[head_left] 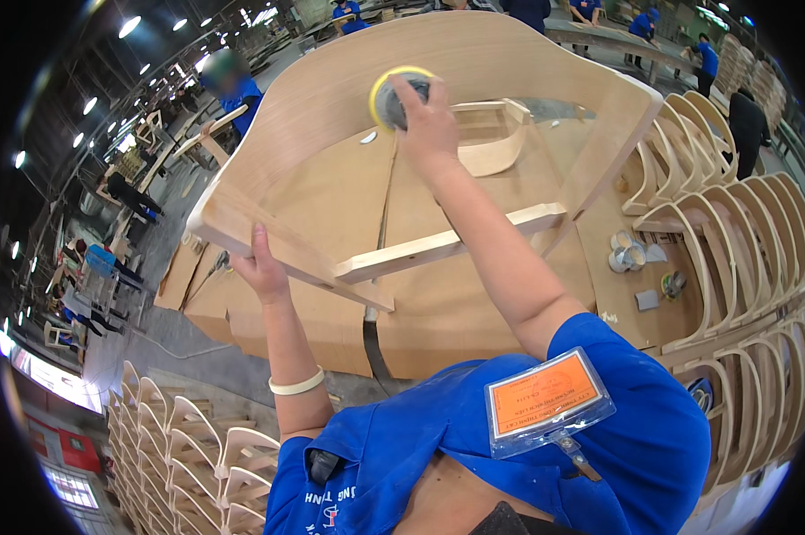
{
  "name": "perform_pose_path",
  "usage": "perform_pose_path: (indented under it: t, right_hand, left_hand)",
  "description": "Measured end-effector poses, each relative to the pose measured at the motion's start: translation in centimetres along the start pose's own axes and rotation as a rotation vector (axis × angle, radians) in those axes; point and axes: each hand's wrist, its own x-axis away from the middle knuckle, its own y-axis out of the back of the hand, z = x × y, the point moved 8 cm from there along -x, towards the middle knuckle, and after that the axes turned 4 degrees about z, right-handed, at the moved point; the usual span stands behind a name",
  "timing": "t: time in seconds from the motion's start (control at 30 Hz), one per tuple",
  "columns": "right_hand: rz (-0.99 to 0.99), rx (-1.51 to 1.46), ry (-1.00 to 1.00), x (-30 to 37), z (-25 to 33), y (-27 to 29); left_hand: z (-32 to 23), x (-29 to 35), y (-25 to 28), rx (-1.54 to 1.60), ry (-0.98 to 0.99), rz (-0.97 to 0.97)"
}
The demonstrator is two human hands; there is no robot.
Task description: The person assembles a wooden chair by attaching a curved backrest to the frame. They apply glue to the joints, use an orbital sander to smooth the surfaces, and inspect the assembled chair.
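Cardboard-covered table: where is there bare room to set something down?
Bare cardboard shows between the curved wooden back and the crossbar, and again between the crossbar and the blue shirt. The right side is crowded: cans, then wooden frames.

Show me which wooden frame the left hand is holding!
The large curved frame over the brown cardboard: the left hand grips its left side, while the stacked frames stand apart.

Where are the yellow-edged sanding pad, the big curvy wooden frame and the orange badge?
Sanding pad [389, 105]: head view, on its grey part.
Wooden frame [318, 107]: head view, on its curved board.
Orange badge [548, 399]: head view, on the card's middle.
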Motion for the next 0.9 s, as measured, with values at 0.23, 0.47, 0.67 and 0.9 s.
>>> perform_pose_path:
  t: [0.23,0.47,0.67,0.9]
  right_hand:
    - [0.038,-0.04,0.051,-0.4,0.8,-0.6]
    - [0.085,-0.035,-0.017,0.2,0.7,-0.6]
    - [0.087,-0.106,0.004,0.3,0.7,-0.3]
    - [0.056,-0.095,0.015,0.7,0.1,0.2]
  left_hand:
    - [-0.4,0.3,-0.2,0.054,0.023,0.017]
    - [-0.3,0.3,-0.1,0.043,0.014,0.007]
    - [-0.3,0.4,0.1,0.041,0.03,0.016]
    - [-0.4,0.3,-0.1,0.002,-0.019,0.024]
